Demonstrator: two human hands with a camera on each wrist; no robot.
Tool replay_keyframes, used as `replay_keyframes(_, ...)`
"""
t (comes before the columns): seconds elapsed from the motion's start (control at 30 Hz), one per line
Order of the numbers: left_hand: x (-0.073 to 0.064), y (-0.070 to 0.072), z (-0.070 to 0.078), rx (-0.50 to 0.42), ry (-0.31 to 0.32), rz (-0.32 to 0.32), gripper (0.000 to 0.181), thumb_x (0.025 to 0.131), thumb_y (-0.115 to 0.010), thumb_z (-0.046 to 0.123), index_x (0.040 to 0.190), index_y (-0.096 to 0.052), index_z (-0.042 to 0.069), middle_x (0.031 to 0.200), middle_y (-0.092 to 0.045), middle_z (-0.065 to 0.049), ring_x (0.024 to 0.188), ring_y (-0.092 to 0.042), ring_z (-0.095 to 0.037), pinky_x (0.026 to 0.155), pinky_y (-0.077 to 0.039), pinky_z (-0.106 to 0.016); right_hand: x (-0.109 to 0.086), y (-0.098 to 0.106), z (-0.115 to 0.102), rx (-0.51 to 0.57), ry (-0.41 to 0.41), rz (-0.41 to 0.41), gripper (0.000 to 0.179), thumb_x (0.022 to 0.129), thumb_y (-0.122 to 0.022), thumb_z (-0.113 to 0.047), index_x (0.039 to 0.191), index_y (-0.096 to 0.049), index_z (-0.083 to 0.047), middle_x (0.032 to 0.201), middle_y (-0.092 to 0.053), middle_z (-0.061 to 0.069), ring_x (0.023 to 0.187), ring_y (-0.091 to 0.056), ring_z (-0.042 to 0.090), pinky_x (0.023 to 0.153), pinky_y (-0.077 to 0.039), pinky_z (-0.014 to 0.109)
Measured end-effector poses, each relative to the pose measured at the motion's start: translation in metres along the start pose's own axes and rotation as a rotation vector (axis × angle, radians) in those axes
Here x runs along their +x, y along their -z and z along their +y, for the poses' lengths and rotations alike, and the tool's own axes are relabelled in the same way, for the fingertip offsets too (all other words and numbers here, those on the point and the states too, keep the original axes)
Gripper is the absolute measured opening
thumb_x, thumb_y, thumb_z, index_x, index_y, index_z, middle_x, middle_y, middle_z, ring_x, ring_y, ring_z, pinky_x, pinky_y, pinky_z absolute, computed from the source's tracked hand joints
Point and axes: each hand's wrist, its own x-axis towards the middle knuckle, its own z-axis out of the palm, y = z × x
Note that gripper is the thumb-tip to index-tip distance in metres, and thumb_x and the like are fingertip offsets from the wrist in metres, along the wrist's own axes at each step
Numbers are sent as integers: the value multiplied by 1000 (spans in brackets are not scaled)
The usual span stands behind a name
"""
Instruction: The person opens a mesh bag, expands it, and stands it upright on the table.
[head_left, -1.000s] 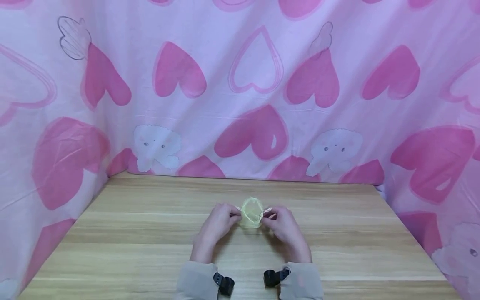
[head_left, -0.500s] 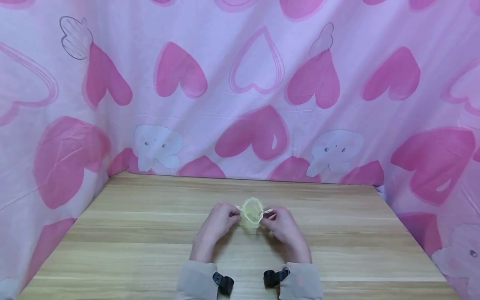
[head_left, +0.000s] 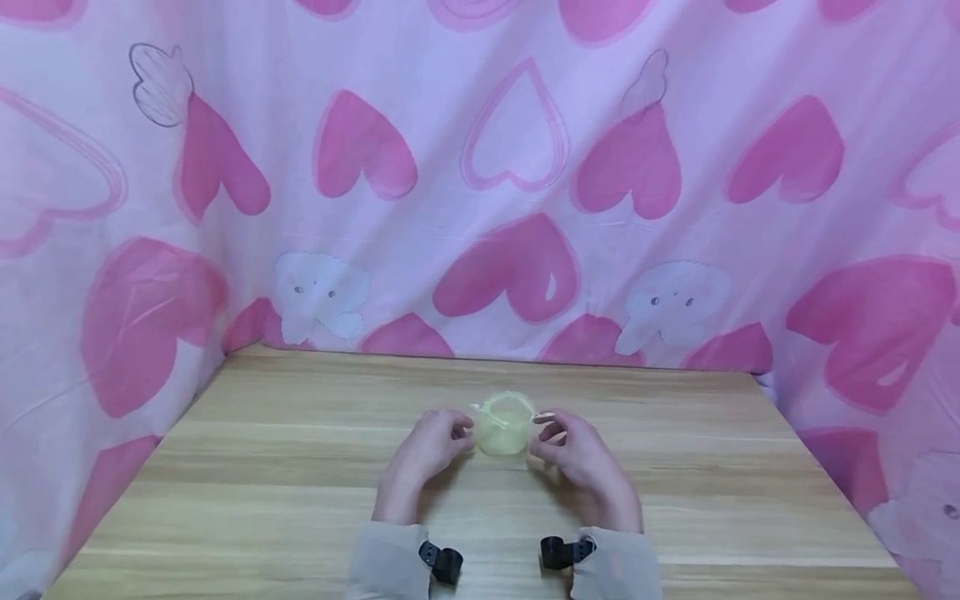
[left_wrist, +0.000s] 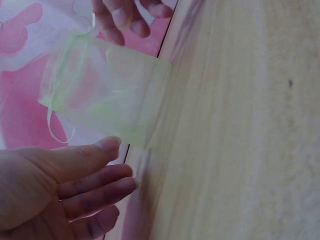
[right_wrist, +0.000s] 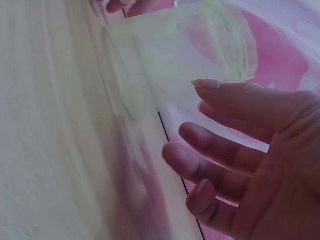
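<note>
A sheer yellow-green drawstring pouch stands upright on the table, its mouth gaping at the top. Short string loops stick out at both sides of its neck; one pale loop hangs on the near side in the left wrist view. To the pouch's left is my left hand, fingers loosely bent with nothing in them and the thumb tip close to the fabric. My right hand is at the other side, fingers spread and relaxed; in the right wrist view its thumb overlaps the pouch's edge, and contact is unclear.
The wood-grain table extends to both sides and in front. A pink heart-patterned curtain closes off the back and sides. Black wrist cameras sit at the sleeve cuffs.
Both hands have let go of the pouch's edges and moved slightly outward. The pouch, earlier pinched between them, now stands wider and free. The head view has shifted slightly.
</note>
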Motion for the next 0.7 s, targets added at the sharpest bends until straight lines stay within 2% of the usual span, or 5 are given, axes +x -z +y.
replay_keyframes(0.2, -3, 2, -3, -11, 49, -10, 31, 88, -71, 9, 116, -67, -3, 96, -68, -9, 88, -63, -20, 82, -52, -40, 0, -1, -1, 9, -25, 32, 41, 84, -75, -6, 122, -59, -8, 93, -64, 8, 70, -65, 25, 62, -51, 35)
replay_keyframes(0.4, -4, 4, -2, -17, 63, -12, 34, 87, -73, 10, 117, -66, -3, 95, -68, -9, 89, -63, -21, 82, -52, -41, 1, 0, -3, 11, -50, 56, 52, 83, -77, -8, 130, -55, -9, 102, -62, 12, 75, -64, 22, 65, -51, 34)
replay_keyframes(0.57, -4, 7, 0, 3, 83, -13, 37, 86, -74, 12, 119, -65, -3, 97, -68, -10, 90, -63, -21, 83, -52, -41, 1, 3, -4, -17, -56, 63, 68, 82, -78, -10, 141, -44, -8, 113, -59, 16, 89, -60, 23, 71, -52, 35)
replay_keyframes(0.7, -6, 12, 3, 25, 98, -22, 42, 87, -75, 17, 122, -63, -2, 102, -68, -14, 95, -63, -26, 86, -51, -44, 1, 7, -5, -36, -50, 67, 84, 81, -80, -16, 150, -32, -13, 124, -55, 17, 107, -57, 31, 86, -50, 44)
